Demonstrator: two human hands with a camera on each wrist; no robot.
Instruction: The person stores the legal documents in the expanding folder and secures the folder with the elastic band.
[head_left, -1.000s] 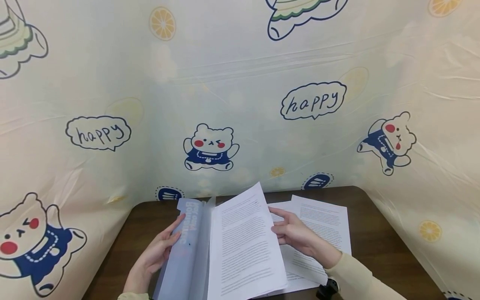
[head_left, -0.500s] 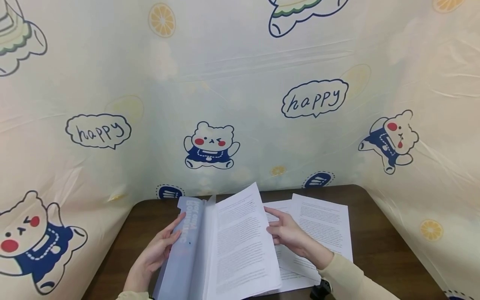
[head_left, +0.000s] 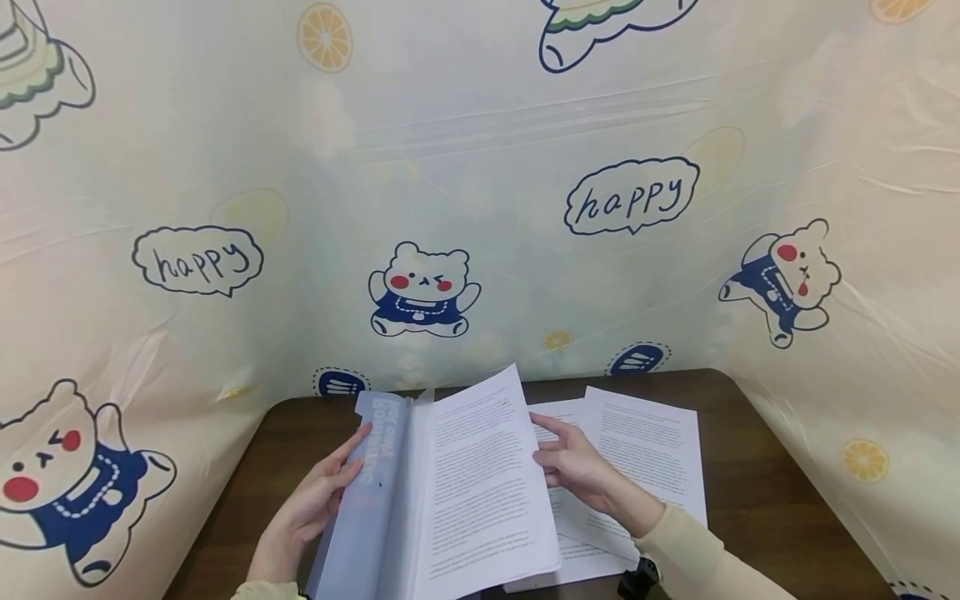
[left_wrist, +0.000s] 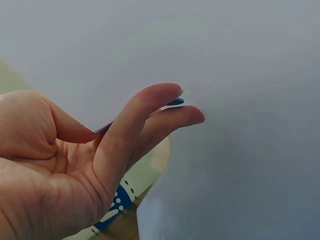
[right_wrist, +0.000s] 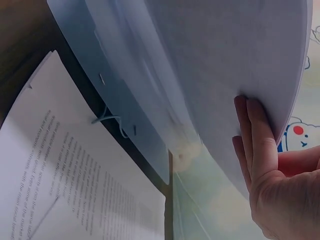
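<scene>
Covering part of the brown bench (head_left: pixel 780 500): open blue folder (head_left: pixel 367 508) with a paper stack (head_left: pixel 483 492), loose printed sheets (head_left: pixel 648 442) to the right. Left hand (head_left: pixel 318 496): fingers (left_wrist: pixel 125 122) pinching folder's cover edge; right hand (head_left: pixel 588 467): fingers (right_wrist: pixel 262 132) pinching stack's right edge.

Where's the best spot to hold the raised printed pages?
Probably the right edge of the printed pages, pinched from the right as the right hand does: that edge stands free and lifted, while the left side runs along the blue folder.
</scene>
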